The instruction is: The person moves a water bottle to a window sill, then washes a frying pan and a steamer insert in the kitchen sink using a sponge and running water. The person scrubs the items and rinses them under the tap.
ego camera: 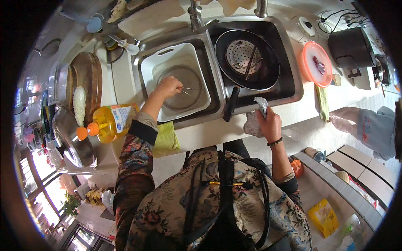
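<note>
Over a white plastic basin (198, 108) in the left sink bowl, my left hand (169, 86) pinches a thin metal piece with two wire-like prongs (187, 90). Beneath it in the basin shows a large round outline (172, 105); whether it is a sieve or another round vessel, I cannot tell. At the counter's front edge, my right hand (270, 125) grips a crumpled silvery bag (253, 125), whose contents are hidden. A black frying pan (270, 77) sits in the right sink bowl, holding a perforated metal steamer disc (234, 56) and dark thin sticks (250, 64).
An orange-pumped bottle of yellow detergent (108, 125) lies near my left forearm, beside a green cloth (166, 138). Wooden cutting boards (91, 72) and a metal lid (72, 138) stand left. A pink bowl (306, 77) holds meat at right; another person's arm (348, 120) is beyond.
</note>
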`<state>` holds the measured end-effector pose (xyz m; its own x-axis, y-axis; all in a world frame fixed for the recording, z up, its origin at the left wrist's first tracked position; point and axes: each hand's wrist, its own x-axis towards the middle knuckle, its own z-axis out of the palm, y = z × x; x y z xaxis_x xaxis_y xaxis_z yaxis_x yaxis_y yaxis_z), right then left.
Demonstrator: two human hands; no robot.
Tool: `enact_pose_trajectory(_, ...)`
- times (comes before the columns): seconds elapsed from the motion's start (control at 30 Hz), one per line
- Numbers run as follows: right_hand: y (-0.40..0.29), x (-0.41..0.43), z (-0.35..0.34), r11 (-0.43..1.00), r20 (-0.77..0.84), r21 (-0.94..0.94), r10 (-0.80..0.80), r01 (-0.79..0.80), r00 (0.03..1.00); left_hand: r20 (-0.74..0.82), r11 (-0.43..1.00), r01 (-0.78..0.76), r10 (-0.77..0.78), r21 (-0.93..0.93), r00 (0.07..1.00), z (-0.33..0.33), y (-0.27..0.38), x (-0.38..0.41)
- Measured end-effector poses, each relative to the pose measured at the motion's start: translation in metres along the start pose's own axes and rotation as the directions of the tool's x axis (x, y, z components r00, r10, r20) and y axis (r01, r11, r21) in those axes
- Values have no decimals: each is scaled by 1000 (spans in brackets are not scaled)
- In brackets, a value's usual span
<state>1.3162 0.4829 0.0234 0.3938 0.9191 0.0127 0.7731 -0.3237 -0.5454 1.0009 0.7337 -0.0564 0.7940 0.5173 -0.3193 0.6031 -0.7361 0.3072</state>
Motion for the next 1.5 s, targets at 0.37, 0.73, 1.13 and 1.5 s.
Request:
enact_pose_trajectory(0.37,36,29,-19,997,90,40,-74,70,993,-272,961,-5,-73,-276,959,-106,59,-36)
enact_pose_trajectory(0.73,90,87,-60,987,123,120,-117,102,985,-500,986,-51,-37,-161,866,-189,194,32)
enact_pose_trajectory(1.13,122,110,-65,946,69,316,53,-72,996,-174,985,47,-18,166,985,-83,186,200)
enact_pose_trajectory(1.5,134,128,-40,777,21,622,114,-103,993,-219,971,-102,149,214,964,-85,181,213)
